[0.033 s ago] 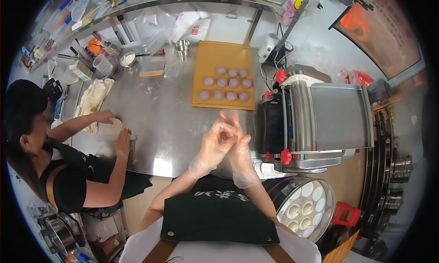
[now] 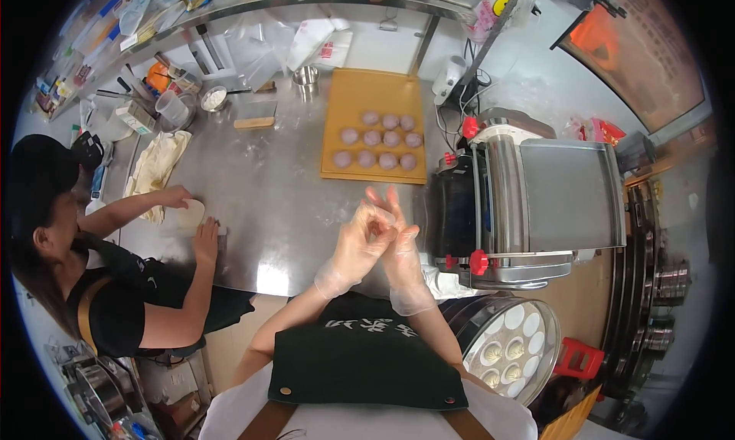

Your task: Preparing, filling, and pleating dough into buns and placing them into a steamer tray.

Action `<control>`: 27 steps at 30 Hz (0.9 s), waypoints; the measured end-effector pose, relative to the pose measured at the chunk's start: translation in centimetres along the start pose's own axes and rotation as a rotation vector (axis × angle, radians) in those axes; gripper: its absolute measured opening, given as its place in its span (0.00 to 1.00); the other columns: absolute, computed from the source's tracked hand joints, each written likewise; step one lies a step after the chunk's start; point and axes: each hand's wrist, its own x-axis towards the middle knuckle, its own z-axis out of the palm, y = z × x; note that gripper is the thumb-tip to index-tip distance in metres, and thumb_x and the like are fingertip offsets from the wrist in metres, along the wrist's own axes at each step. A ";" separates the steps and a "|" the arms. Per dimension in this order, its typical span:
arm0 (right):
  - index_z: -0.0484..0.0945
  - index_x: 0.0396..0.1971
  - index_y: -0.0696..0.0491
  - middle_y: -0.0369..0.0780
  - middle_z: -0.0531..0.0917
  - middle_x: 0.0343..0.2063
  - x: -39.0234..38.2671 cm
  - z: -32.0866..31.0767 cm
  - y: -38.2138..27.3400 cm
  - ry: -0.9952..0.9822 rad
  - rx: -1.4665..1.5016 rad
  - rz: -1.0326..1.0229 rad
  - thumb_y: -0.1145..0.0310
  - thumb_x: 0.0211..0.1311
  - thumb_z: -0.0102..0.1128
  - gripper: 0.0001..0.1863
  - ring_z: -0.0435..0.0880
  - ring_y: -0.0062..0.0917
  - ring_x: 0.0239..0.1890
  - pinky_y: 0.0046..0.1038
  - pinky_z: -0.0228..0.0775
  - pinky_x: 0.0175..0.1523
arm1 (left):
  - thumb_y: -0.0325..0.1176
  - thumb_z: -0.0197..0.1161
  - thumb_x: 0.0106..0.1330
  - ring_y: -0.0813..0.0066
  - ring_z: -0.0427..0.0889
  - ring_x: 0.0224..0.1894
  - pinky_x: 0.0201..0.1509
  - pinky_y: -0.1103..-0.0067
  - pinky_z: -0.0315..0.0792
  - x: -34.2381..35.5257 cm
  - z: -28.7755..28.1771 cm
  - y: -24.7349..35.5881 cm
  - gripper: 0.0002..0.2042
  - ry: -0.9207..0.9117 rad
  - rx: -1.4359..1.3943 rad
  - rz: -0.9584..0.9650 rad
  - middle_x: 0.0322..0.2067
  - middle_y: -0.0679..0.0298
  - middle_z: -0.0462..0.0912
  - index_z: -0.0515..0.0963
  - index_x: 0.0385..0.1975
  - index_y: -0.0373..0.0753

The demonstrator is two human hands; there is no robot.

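Gloved left hand (image 2: 360, 245) and right hand (image 2: 400, 248) press together above the steel table's (image 2: 268, 187) near edge, fingers interlaced, holding nothing visible. Straight ahead, slightly right, purple dough balls (image 2: 379, 140) lie in rows on an orange board (image 2: 360, 95), its long axis running away.

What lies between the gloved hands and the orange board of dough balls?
Head view: only bare steel table lies between the hands and the board.

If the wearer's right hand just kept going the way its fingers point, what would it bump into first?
Probably the yellow board with the purple dough balls, since the right hand points up and away over bare steel table; depth is hard to judge.
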 end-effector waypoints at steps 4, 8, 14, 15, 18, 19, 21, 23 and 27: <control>0.41 0.72 0.56 0.47 0.60 0.68 -0.5 -0.2 0.3 -0.011 -0.034 -0.004 0.21 0.50 0.41 0.62 0.59 0.36 0.70 0.37 0.50 0.72 | 0.23 0.64 0.61 0.74 0.81 0.33 0.41 0.77 0.75 -0.6 -0.6 0.5 0.08 -0.094 0.101 0.031 0.29 0.62 0.79 0.72 0.37 0.36; 0.44 0.72 0.57 0.48 0.61 0.67 -0.5 -0.3 0.3 -0.034 -0.105 -0.066 0.28 0.60 0.40 0.54 0.61 0.37 0.69 0.37 0.51 0.71 | 0.22 0.64 0.62 0.75 0.80 0.34 0.42 0.77 0.74 -0.5 -1.0 0.1 0.09 -0.120 0.070 0.070 0.29 0.63 0.79 0.72 0.38 0.36; 0.52 0.70 0.56 0.49 0.58 0.69 -0.2 -1.6 1.0 0.114 -0.659 -0.246 0.48 0.69 0.48 0.38 0.56 0.42 0.71 0.37 0.45 0.73 | 0.26 0.67 0.60 0.67 0.78 0.46 0.54 0.72 0.72 2.1 -3.5 1.6 0.14 0.032 0.102 0.066 0.44 0.58 0.78 0.75 0.45 0.36; 0.52 0.70 0.56 0.48 0.58 0.69 -0.3 -1.4 1.7 0.138 -0.562 -0.241 0.48 0.69 0.47 0.38 0.55 0.43 0.71 0.39 0.44 0.73 | 0.26 0.67 0.60 0.67 0.78 0.46 0.54 0.72 0.72 2.1 -3.1 2.1 0.14 0.028 0.101 0.067 0.44 0.58 0.78 0.75 0.45 0.36; 0.53 0.70 0.54 0.48 0.57 0.70 0.7 -0.5 3.9 0.192 -0.274 -0.244 0.49 0.68 0.46 0.37 0.52 0.44 0.72 0.43 0.42 0.73 | 0.36 0.69 0.58 0.46 0.62 0.66 0.68 0.61 0.60 2.9 -1.5 0.8 0.30 -0.167 0.722 0.346 0.63 0.47 0.66 0.69 0.61 0.39; 0.53 0.70 0.53 0.48 0.57 0.70 1.3 -0.1 4.8 0.212 -0.177 -0.246 0.49 0.68 0.46 0.36 0.51 0.44 0.72 0.45 0.41 0.73 | 0.36 0.69 0.58 0.46 0.62 0.66 0.68 0.61 0.60 3.0 -0.6 -0.7 0.30 -0.171 0.720 0.356 0.63 0.47 0.66 0.69 0.61 0.39; 0.54 0.70 0.52 0.47 0.56 0.70 2.5 0.0 5.9 0.239 0.016 -0.247 0.50 0.68 0.45 0.36 0.50 0.45 0.73 0.48 0.39 0.73 | 0.40 0.66 0.59 0.42 0.54 0.69 0.71 0.56 0.53 3.2 1.0 -2.2 0.32 -0.199 0.779 0.133 0.68 0.47 0.58 0.66 0.65 0.40; 0.55 0.70 0.51 0.47 0.56 0.71 2.4 -0.2 6.9 0.274 0.203 -0.255 0.50 0.67 0.45 0.35 0.48 0.46 0.73 0.51 0.38 0.72 | 0.41 0.65 0.60 0.40 0.51 0.71 0.71 0.53 0.49 2.6 2.1 -2.8 0.33 -0.272 0.877 0.195 0.69 0.47 0.55 0.65 0.66 0.41; 0.56 0.70 0.48 0.46 0.54 0.71 0.8 -0.8 9.6 0.345 0.566 -0.357 0.51 0.66 0.43 0.34 0.45 0.48 0.74 0.57 0.34 0.72 | 0.39 0.63 0.61 0.39 0.43 0.73 0.72 0.46 0.38 1.0 3.7 -3.8 0.31 -0.326 0.880 0.141 0.71 0.48 0.51 0.64 0.66 0.42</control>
